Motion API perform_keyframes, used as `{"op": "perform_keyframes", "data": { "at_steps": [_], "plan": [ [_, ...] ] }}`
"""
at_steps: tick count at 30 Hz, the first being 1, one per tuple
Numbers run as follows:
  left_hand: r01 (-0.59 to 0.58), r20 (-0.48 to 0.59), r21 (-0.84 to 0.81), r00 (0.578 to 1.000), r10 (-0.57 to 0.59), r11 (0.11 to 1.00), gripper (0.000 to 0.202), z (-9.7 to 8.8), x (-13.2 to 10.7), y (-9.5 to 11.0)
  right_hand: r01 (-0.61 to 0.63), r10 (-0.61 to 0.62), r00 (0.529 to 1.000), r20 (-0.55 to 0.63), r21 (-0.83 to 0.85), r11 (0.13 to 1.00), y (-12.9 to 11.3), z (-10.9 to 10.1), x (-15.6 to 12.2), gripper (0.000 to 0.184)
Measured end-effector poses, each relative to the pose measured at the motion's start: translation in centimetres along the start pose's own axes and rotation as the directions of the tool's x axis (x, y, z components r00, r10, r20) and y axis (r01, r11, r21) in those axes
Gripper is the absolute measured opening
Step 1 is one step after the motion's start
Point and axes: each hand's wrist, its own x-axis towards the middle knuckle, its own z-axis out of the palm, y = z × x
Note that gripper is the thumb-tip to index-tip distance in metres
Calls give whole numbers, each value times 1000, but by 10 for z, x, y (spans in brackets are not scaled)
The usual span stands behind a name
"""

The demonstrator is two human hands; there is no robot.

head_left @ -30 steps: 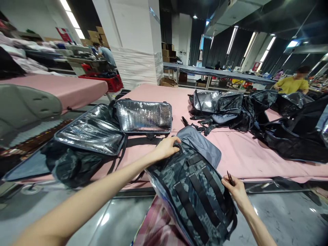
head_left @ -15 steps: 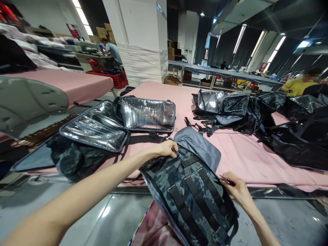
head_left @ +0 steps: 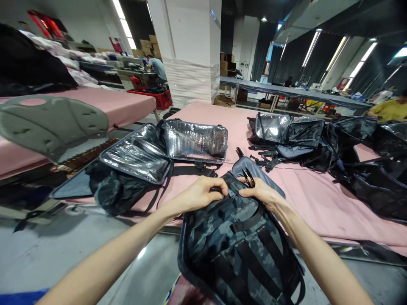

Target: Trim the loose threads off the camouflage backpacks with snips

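Observation:
A dark camouflage backpack (head_left: 235, 241) with black webbing straps lies in front of me, its top resting on the edge of the pink table (head_left: 305, 190). My left hand (head_left: 203, 192) is closed, pinching the fabric at the bag's top edge. My right hand (head_left: 262, 192) is closed too, touching the same top edge right beside the left, and it holds a small pair of black thread snips (head_left: 248, 178) whose tips point up. A grey flap (head_left: 254, 173) of the bag lies open behind both hands.
An open bag with silver foil lining (head_left: 178, 148) lies at the left on the table. Several more open black bags (head_left: 318, 135) are piled at the right. A grey moulded panel (head_left: 54, 123) rests on another pink table. A person in yellow (head_left: 388, 110) sits far right.
My right hand moved from the bag's right side up to its top edge, meeting the left hand. The view shifted right, and the bag's top bunched between both hands.

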Motion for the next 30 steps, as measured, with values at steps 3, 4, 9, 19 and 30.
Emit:
{"op": "perform_keyframes", "data": {
  "at_steps": [3,4,9,19,30],
  "plan": [
    [-112,-82,310,986,144,944,16,5,-7,-6,-16,26,998,-65,146,989,14,6,-2,53],
    [-158,-97,408,972,215,899,16,7,-10,-7,-26,41,996,-80,181,983,17,8,-3,53],
    [-259,-36,578,940,341,774,13,20,-20,-1,-30,65,987,-145,232,972,21,13,-5,52],
    [14,-46,289,999,-1,957,12,36,-8,11,-26,55,980,-190,154,988,18,12,-12,52],
    [36,-53,-228,997,-49,973,14,27,-2,5,173,-510,849,-136,-841,513,2,-2,-37,45]
  ]
}}
